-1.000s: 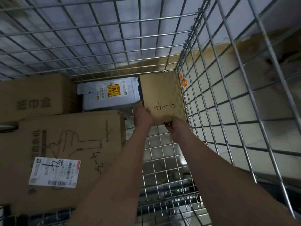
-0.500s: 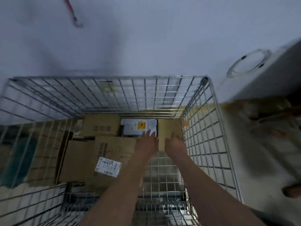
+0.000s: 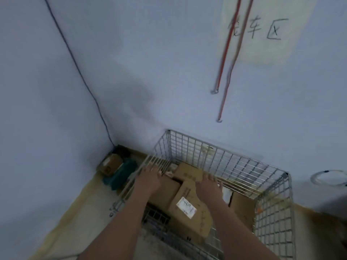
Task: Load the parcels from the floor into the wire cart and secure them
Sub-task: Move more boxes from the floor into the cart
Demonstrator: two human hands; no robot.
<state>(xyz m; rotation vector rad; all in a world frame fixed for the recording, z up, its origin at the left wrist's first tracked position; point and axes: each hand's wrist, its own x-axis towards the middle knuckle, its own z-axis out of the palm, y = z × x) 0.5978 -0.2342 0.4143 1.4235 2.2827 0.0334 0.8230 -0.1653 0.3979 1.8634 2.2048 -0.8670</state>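
I'm looking down into the wire cart (image 3: 244, 166), a silver grid-mesh basket parked against the pale wall (image 3: 131, 72), w/ cardboard parcels lying on its floor. I count at least 3 brown boxes inside: a long box (image 3: 195, 220) w/ a white shipping label (image 3: 186, 204) toward the cart's near edge, a smaller box (image 3: 189, 172) w/ dark print toward the far-left corner, and another box (image 3: 242, 207) by the right wall; more may sit under my arms, can't tell. My left hand (image 3: 150, 178) is spread, fingers straight, at the cart's left rim, over the wires; whether it touches them I can't tell thru the blur. My right hand (image 3: 208, 186) is also spread flat, hovering above the boxes mid-cart, holding nothing. Outside the cart, in the room corner left of it, there's 1 more small cardboard box (image 3: 109, 164) beside a teal object (image 3: 122, 175) on the yellowish floor (image 3: 75, 212). On the wall hang 2 red cords (image 3: 225, 59) w/ metal hooks at the ends, over a handwritten paper sign (image 3: 262, 29). A thin dark cable (image 3: 75, 59) runs down the wall corner. A white cable coil (image 3: 328, 178) shows at the right edge.
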